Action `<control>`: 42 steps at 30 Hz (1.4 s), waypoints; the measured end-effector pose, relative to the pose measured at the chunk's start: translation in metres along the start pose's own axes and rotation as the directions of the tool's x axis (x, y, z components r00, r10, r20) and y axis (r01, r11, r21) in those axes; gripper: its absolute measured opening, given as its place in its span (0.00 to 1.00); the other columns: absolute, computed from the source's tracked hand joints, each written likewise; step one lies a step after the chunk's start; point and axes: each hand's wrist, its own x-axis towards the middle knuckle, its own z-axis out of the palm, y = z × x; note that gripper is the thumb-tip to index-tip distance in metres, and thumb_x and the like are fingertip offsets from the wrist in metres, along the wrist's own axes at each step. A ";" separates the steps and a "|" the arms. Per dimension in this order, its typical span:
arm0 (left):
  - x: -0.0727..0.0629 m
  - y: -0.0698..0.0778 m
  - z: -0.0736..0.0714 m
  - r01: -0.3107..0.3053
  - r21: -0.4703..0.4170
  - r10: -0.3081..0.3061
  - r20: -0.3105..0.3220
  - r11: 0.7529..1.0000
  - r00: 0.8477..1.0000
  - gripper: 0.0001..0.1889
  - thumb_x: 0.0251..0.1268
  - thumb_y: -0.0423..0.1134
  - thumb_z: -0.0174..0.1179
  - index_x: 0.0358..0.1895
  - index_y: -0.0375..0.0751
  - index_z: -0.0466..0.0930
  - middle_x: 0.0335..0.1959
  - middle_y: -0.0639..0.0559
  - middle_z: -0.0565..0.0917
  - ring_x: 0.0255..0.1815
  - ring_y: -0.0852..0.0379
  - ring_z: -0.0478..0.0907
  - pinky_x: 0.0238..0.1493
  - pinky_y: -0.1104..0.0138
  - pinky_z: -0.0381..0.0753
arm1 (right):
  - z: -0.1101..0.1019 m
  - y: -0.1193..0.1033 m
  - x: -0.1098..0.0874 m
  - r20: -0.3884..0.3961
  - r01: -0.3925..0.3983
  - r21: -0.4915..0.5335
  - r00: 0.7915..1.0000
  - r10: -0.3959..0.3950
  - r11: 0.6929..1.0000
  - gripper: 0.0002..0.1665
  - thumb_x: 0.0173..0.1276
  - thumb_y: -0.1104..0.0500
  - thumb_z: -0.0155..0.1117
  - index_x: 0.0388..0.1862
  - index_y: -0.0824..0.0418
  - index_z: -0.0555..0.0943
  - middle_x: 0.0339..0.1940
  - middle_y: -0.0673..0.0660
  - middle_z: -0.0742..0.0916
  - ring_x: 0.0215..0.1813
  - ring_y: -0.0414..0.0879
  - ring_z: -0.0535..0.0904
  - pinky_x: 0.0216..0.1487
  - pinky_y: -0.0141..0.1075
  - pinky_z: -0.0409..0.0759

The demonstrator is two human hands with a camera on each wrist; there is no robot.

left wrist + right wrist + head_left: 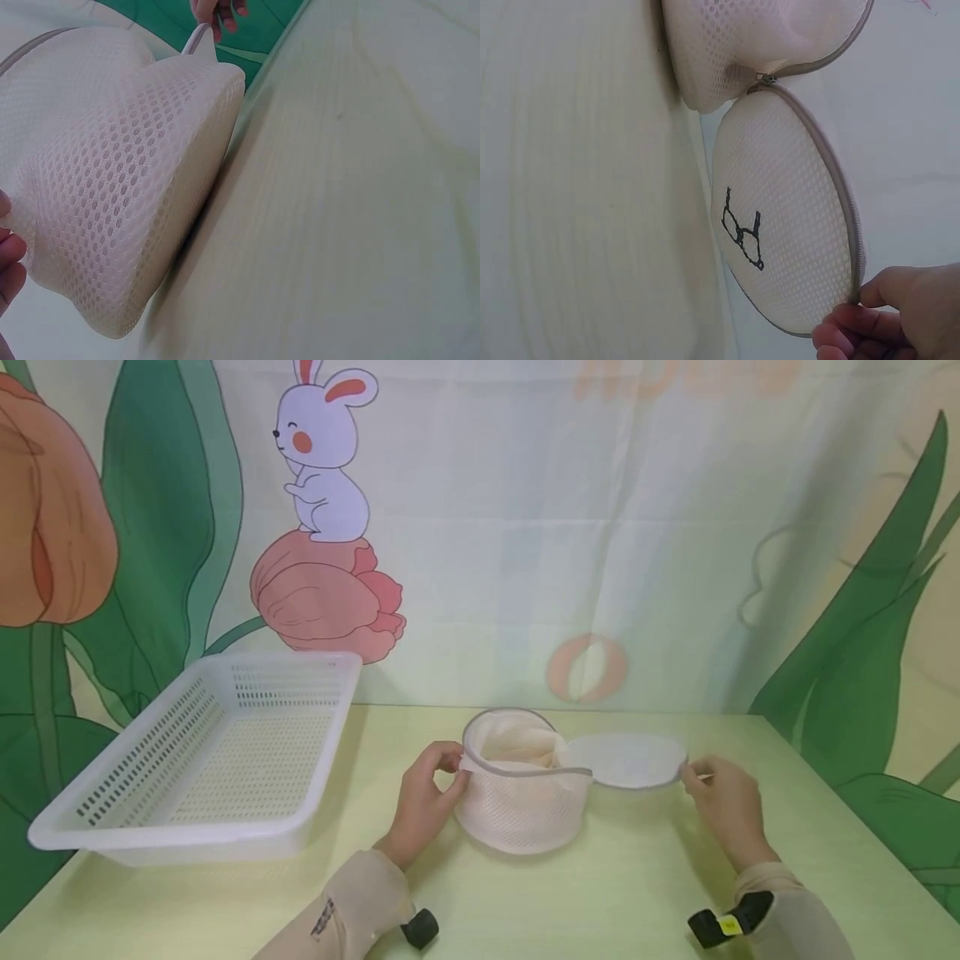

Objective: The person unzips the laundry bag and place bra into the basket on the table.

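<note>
A white mesh laundry bag (521, 814) with a grey zipper rim stands on the table, its round lid (626, 762) folded out to the right. My left hand (427, 797) pinches the bag's rim at its left side. At the lid's far right edge, my right hand (726, 802) holds the zipper border between thumb and fingers. Pale fabric (517, 739) shows inside the bag's opening. Black stitching shaped like glasses marks the lid (787, 225) in the right wrist view, and a zipper pull (765, 78) sits where lid and bag join.
To the left stands a white perforated plastic basket (311, 827). The pale yellow-green table (600, 893) meets a printed curtain (480, 568) with a rabbit and tulips at the back. Both wrists wear small black cameras (420, 929).
</note>
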 end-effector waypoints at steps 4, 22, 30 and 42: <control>0.000 0.000 -0.001 0.007 0.000 -0.007 0.000 1.000 1.000 0.13 0.55 0.25 0.63 0.43 0.38 0.76 0.31 0.48 0.81 0.37 0.55 0.79 0.44 0.65 0.82 | 0.003 0.004 0.001 0.058 -0.029 0.011 0.998 0.028 1.000 0.20 0.72 0.55 0.52 0.41 0.73 0.79 0.34 0.69 0.87 0.32 0.54 0.83 0.25 0.33 0.73; -0.001 0.000 0.001 -0.028 -0.024 0.028 0.006 0.999 1.000 0.14 0.54 0.24 0.63 0.44 0.38 0.76 0.31 0.48 0.80 0.37 0.55 0.79 0.44 0.65 0.82 | 0.012 0.018 0.002 0.220 -0.117 -0.046 0.968 0.124 0.992 0.20 0.71 0.54 0.52 0.43 0.72 0.80 0.31 0.62 0.86 0.32 0.49 0.78 0.27 0.33 0.70; -0.001 -0.001 0.000 -0.016 -0.024 0.017 0.017 1.000 1.000 0.13 0.55 0.25 0.62 0.44 0.38 0.76 0.31 0.46 0.81 0.37 0.53 0.79 0.44 0.64 0.82 | 0.010 0.020 0.003 0.199 -0.081 -0.092 0.975 0.098 0.992 0.21 0.70 0.53 0.53 0.45 0.71 0.79 0.36 0.65 0.86 0.34 0.51 0.80 0.29 0.34 0.72; -0.002 -0.001 0.000 -0.014 -0.025 0.015 0.018 1.000 1.000 0.12 0.56 0.27 0.62 0.44 0.38 0.76 0.31 0.46 0.81 0.37 0.52 0.79 0.44 0.65 0.81 | 0.005 0.013 0.005 0.165 -0.063 -0.103 0.983 0.080 0.993 0.22 0.71 0.52 0.52 0.47 0.71 0.78 0.48 0.72 0.84 0.48 0.65 0.79 0.44 0.54 0.78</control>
